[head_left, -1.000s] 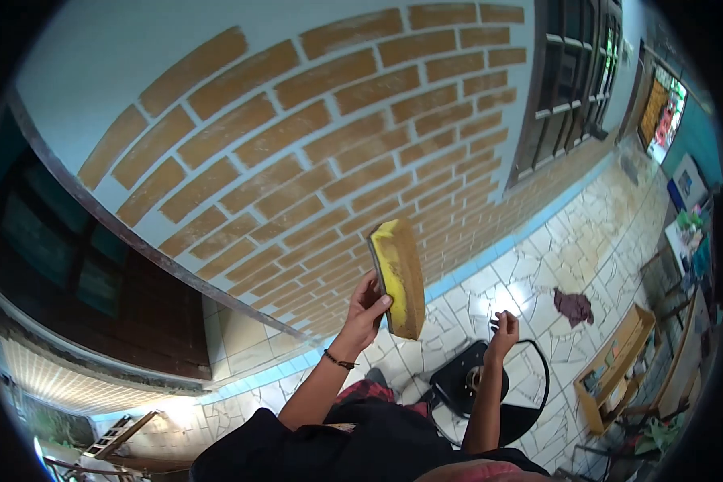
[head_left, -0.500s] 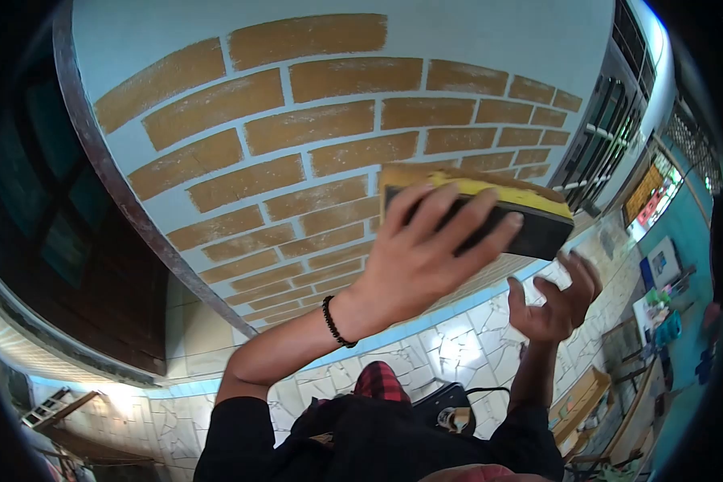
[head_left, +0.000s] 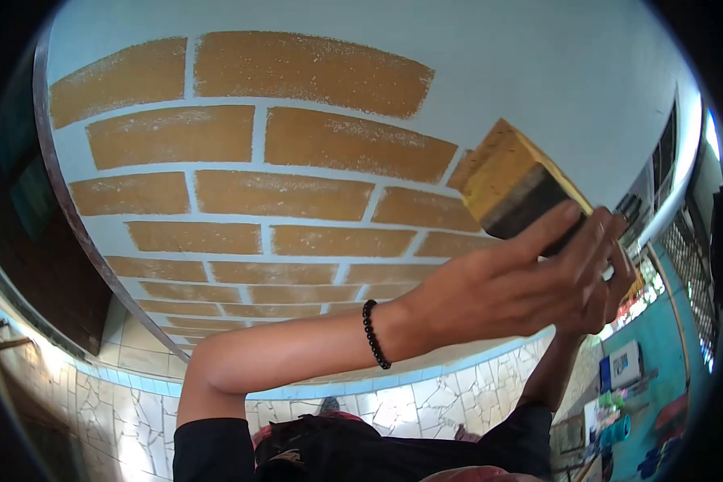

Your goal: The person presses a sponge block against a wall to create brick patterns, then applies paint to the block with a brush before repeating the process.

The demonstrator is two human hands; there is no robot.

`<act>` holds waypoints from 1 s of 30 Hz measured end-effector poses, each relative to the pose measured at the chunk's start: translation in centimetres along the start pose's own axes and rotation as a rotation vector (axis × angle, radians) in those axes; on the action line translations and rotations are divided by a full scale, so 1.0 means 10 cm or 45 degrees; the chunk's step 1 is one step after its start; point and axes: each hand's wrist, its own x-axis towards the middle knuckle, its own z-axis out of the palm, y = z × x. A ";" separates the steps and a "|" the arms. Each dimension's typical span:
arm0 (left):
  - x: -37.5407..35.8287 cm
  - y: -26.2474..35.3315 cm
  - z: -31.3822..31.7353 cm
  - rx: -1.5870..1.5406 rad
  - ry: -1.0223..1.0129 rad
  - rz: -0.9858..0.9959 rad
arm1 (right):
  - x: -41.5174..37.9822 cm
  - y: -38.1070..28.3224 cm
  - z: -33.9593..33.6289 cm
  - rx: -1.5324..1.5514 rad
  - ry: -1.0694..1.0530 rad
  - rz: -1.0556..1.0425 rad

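A sponge block (head_left: 516, 183), yellow with a black side and brown paint on it, is held up tilted close to the wall at the right end of the painted bricks. My left hand (head_left: 530, 277), with a black bead bracelet on its wrist, closes its fingers on the block's black side. Behind it, my right hand (head_left: 618, 281) is curled at the block's lower right end, largely covered by the left. Ochre brick shapes (head_left: 305, 72) with pale speckles run in staggered rows over the light blue-grey wall (head_left: 530, 64); the block overlaps one of them.
A dark wooden door (head_left: 48, 273) with a brown frame stands at the left. Pale cracked-pattern tile floor (head_left: 394, 406) lies below. On the right are a window grille (head_left: 639, 205), a teal wall (head_left: 659, 321) and a cluttered table (head_left: 610, 418).
The view has shifted toward the upper bricks. The sponge block has turned from lying nearly level to tilted, moving right, and my right hand has come from below it up to its end.
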 end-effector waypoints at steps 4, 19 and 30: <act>-0.26 0.27 0.28 0.068 0.100 -0.234 | 0.06 0.47 0.27 0.222 -0.082 -0.163; -0.59 0.02 0.22 -0.150 -0.096 -0.620 | 0.22 0.54 0.73 0.316 -0.079 -0.197; -0.63 -0.22 0.19 -0.510 -0.223 -0.608 | 0.17 0.42 0.68 0.262 -0.133 -0.118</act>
